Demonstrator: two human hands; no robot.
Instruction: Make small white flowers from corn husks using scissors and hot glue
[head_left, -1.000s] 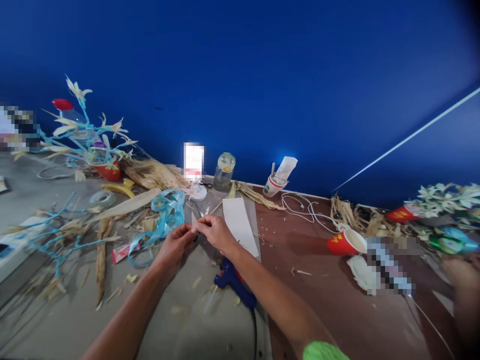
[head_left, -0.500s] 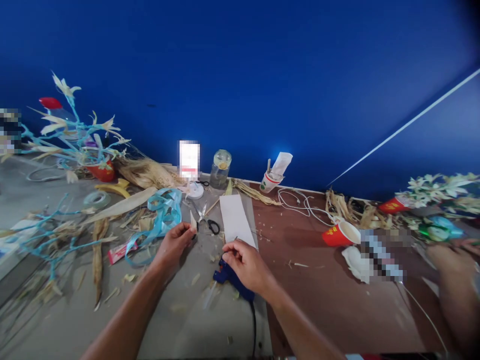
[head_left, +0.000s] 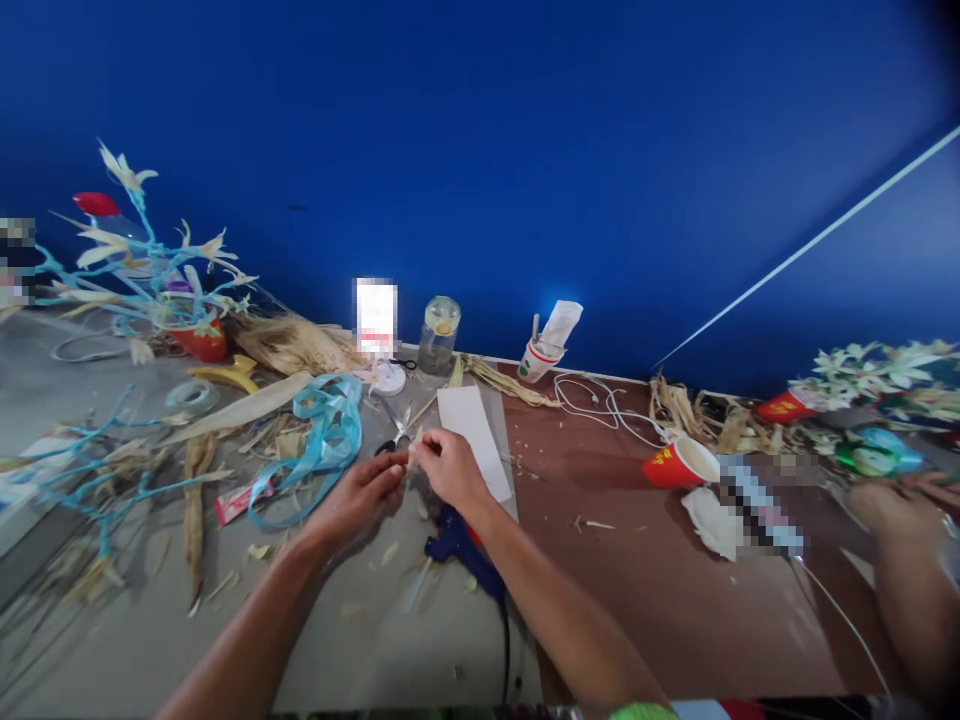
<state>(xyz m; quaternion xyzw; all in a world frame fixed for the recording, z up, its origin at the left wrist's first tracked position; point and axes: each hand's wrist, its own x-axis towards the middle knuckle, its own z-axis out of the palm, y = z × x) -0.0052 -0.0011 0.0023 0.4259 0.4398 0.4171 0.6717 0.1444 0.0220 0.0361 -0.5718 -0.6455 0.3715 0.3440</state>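
Observation:
My left hand [head_left: 365, 493] and my right hand [head_left: 448, 465] meet over the grey table, fingertips pinched together on a small pale husk piece [head_left: 415, 443]. The piece is tiny and partly hidden by my fingers. Just behind my hands lie scissors [head_left: 394, 432] with black handles. A blue glue gun [head_left: 459, 548] rests on the table under my right wrist, its black cord running toward me. A white paper strip [head_left: 474, 435] lies beyond my right hand.
Light blue ribbon [head_left: 321, 432], dried husks and blue twigs litter the left side. A glass jar [head_left: 438, 335], a paper cup [head_left: 538, 358] and a white cable [head_left: 600, 405] stand at the back. A tipped red cup [head_left: 679, 464] lies right. Another person's arm [head_left: 904, 545] shows at the far right.
My right hand left the glue gun and came back up to my left hand; both now pinch the husk piece. The scissors lie in a different place near my hands.

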